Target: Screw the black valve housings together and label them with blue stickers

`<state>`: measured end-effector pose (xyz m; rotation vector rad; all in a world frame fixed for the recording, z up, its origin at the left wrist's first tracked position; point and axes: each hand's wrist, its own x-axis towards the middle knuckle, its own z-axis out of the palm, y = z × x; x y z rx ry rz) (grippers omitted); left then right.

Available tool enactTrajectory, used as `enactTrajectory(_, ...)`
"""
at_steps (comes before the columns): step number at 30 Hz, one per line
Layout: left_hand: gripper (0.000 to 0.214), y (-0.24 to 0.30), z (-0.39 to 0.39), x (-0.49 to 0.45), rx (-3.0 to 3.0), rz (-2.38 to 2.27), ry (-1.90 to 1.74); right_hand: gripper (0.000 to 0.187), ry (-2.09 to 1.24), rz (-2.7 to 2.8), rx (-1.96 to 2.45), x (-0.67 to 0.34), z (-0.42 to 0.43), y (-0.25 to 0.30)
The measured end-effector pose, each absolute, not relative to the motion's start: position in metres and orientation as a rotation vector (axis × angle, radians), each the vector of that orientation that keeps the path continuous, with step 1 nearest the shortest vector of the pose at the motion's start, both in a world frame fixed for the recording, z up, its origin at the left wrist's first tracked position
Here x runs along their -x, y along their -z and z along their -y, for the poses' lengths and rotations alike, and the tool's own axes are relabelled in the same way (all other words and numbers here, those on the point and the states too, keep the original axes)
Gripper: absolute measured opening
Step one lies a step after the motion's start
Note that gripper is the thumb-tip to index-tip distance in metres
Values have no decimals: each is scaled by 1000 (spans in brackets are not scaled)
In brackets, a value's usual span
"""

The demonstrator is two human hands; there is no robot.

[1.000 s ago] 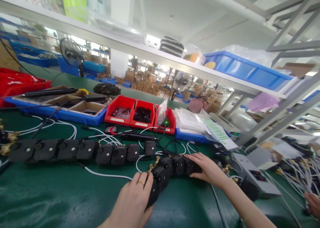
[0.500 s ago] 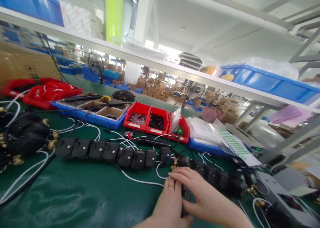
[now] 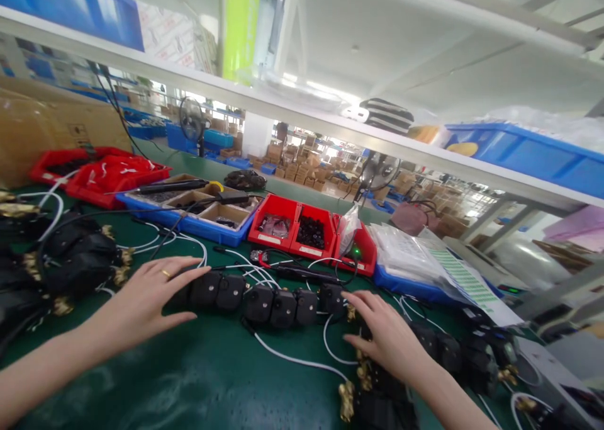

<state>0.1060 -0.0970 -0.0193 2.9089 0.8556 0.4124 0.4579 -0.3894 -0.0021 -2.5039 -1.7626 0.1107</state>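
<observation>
A row of small black box-shaped units (image 3: 284,307) with silver screws lies across the green bench (image 3: 221,379). Above its left end is my left hand (image 3: 136,304), open, thumb apart from the fingers and partly covering the units there. My right hand (image 3: 389,332) is open too, at the row's right end, its thumb and index finger spread around a gap. Under and beside it are black units with brass fittings (image 3: 346,400), partly hidden by the hand. Whether either hand touches a unit I cannot tell. A white cable (image 3: 297,359) runs out from the row.
Behind the row stand red bins (image 3: 312,248) of small parts and a blue divided tray (image 3: 189,230). More black units with brass fittings (image 3: 80,254) pile up at left. A white shelf (image 3: 302,109) crosses overhead. Bagged sheets (image 3: 401,254) lie at right.
My hands were together over black units at lower right. Now they are apart: the left has moved far left to the row's end, the right stays near the brass fittings. The view has shifted slightly.
</observation>
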Motion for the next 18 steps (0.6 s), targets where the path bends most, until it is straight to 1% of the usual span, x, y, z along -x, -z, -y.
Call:
enactTrajectory(1,59,16,86,-105,-2990,-873,-337,78,-49,1728,2536,-463,378,7)
enactTrajectory(3,69,14,70,-106,-3100,-911,-189,84,-45,1716,2564,-471,358,17)
enactTrajectory(6,73,18,56,-104,-3078,-979,-39,77,-102,1726,2565,-475,339,32)
enactTrajectory(8,70,24,50,-101,-2987,-935,-82,72,-132,1710,2562,-470,333,38)
enactTrajectory(10,67,28,45,-97,-2908,-854,-176,71,-169,1705,2548,-461,330,40)
enactTrajectory(12,69,30,39,-97,-2852,-813,-154,69,-212,1720,2520,-450,327,39)
enactTrajectory(15,79,29,32,-101,-2780,-779,9,75,-253,1739,2478,-434,320,37)
enactTrajectory(17,82,26,31,-107,-2751,-758,86,82,-261,1736,2469,-426,315,39)
enactTrajectory(18,81,24,32,-109,-2744,-759,102,83,-260,1730,2471,-423,313,40)
